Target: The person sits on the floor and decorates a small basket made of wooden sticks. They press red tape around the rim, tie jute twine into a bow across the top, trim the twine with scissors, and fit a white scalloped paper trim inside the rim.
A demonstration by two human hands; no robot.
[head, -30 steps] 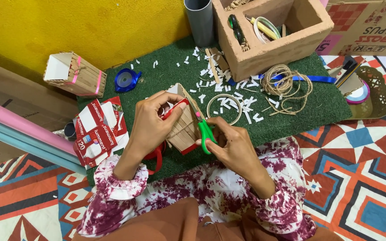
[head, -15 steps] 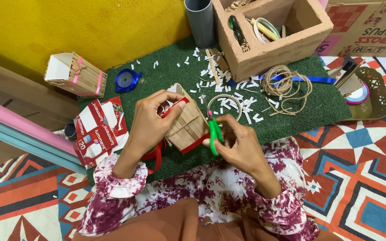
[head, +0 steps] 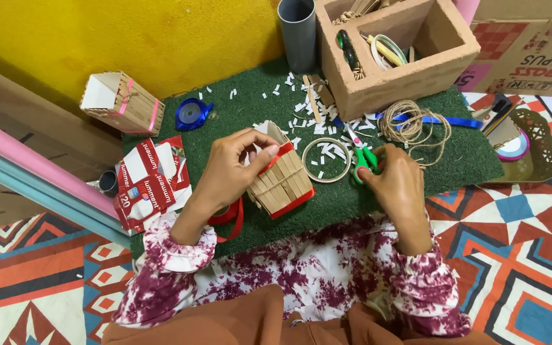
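Note:
My left hand (head: 228,169) grips a small basket made of wooden sticks (head: 282,180), trimmed with red ribbon, tilted over the green mat (head: 250,121). A loop of red ribbon (head: 230,217) hangs below that wrist. My right hand (head: 396,182) holds green-handled scissors (head: 360,153), blades pointing up and away, down near the mat to the right of the basket. A thin wooden ring (head: 326,160) lies between the basket and the scissors.
White paper scraps litter the mat. A second stick basket with pink ribbon (head: 122,102) lies at the left, a blue tape roll (head: 191,114) beside it. A cardboard box of supplies (head: 391,54), a grey tube (head: 298,32), coiled twine (head: 413,124) and a red-and-white packet (head: 148,182) surround them.
My right hand has carried the scissors away from the basket, to the right and down toward the mat. My left hand has tilted the basket a little lower.

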